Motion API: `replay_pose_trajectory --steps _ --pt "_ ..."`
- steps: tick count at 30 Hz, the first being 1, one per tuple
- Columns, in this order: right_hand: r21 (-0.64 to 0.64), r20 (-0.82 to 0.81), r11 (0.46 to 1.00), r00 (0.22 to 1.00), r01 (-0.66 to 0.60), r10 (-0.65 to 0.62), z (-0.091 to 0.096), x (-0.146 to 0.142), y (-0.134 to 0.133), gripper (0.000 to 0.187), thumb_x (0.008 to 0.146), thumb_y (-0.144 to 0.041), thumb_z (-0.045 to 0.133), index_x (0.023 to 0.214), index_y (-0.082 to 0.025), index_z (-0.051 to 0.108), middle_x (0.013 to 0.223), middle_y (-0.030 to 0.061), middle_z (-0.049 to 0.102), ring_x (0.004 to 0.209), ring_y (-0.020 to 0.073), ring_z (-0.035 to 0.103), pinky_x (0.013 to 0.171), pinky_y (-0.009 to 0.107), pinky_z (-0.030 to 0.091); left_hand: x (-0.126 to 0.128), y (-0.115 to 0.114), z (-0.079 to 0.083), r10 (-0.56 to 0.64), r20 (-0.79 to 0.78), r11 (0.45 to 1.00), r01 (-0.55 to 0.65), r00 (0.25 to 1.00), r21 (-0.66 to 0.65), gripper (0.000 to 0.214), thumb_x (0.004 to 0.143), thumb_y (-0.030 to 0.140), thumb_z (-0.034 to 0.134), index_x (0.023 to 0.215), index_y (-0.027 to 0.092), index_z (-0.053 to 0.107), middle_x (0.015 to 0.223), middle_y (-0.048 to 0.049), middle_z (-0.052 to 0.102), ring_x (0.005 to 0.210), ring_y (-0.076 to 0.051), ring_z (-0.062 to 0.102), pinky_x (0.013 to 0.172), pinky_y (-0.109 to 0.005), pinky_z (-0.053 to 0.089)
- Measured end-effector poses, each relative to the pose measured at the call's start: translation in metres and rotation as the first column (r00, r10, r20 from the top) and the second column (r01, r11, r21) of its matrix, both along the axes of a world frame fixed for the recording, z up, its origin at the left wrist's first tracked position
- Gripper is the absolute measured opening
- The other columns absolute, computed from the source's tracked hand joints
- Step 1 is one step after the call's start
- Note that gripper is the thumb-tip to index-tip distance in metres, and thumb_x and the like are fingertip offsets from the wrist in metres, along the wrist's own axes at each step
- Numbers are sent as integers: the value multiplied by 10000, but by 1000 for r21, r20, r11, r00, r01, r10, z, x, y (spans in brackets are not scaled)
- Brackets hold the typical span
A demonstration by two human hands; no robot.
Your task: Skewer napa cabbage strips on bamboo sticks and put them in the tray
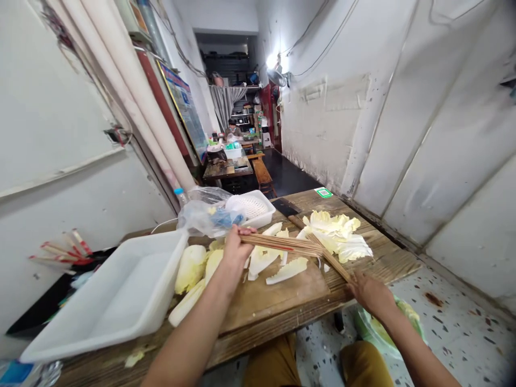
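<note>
My left hand (pixel 237 248) is closed around a bundle of bamboo skewers (pixel 282 244) held level over the wooden cutting board (pixel 274 293). My right hand (pixel 368 293) pinches the near end of another few skewers (pixel 328 257) that slant up toward the bundle. Cut pieces of napa cabbage (pixel 286 270) lie on the board under the skewers. A pile of cabbage leaves (pixel 336 234) lies further right on the wooden table (pixel 387 258). More cabbage wedges (pixel 191 269) sit to the left of my left hand.
A white plastic tray (pixel 116 293) stands at the left. A white basket (pixel 253 207), a clear plastic bag (pixel 205 212) and a cleaver (pixel 288 207) lie behind the board. A green bag (pixel 407 314) sits on the floor by my knees. A person sits far down the corridor.
</note>
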State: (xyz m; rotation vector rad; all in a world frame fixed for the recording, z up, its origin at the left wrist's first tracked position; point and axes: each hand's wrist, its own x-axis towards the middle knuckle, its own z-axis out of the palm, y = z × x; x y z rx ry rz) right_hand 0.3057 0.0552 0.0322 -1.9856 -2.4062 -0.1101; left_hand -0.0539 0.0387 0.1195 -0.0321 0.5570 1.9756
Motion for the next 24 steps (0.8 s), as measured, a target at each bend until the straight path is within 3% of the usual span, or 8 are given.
replay_pose_trajectory --steps 4,7,10,14,16,20,24 --pt "141 -111 988 990 -68 84 29 5 -29 185 976 -274 485 1008 -142 611 842 21 654 677 134 626 650 299 521 51 21 -5 -32 51 998 35 998 -55 400 993 281 314 604 189 317 434 88 298 345 -53 341 506 -213 458" --pt "181 -176 956 949 -231 263 41 -10 -65 232 958 -175 438 833 -183 633 717 -4 652 639 120 628 621 234 502 80 30 -6 -44 47 997 46 998 -54 402 993 290 319 603 189 322 438 83 312 360 -56 352 515 -208 459" --pt "281 -194 911 911 -303 363 48 -34 -86 228 966 -242 432 1037 -191 643 1026 63 675 957 173 626 855 282 488 105 35 -12 -74 27 995 76 997 -61 409 992 319 323 602 194 316 444 81 312 365 -61 356 506 -208 448" --pt "347 -163 906 936 -240 311 53 -56 -73 484 902 -226 577 1360 -122 459 1400 180 461 1301 325 386 1067 481 328 137 33 -26 -123 3 988 123 992 -98 403 985 344 348 610 198 323 449 81 315 372 -64 366 508 -209 446" --pt "317 -137 926 956 -204 258 50 -60 -57 534 881 -202 620 1374 -118 432 1382 188 466 1280 332 410 1045 516 349 149 28 -35 -163 0 979 162 987 -123 392 979 331 372 612 198 333 446 81 315 370 -67 362 501 -213 444" --pt "132 -96 977 979 -165 178 30 -58 -32 261 932 -276 580 1157 -144 581 1076 71 633 915 203 636 801 414 535 164 18 -53 -241 9 955 239 970 -177 378 974 315 388 618 195 344 450 79 325 363 -64 353 477 -206 429" --pt "-61 -113 970 967 -235 227 14 -47 -25 235 931 -330 583 1087 -155 606 983 40 650 804 163 642 726 357 550 169 20 -60 -317 -3 923 308 948 -231 366 962 300 424 621 193 349 444 84 318 355 -60 349 467 -195 417"
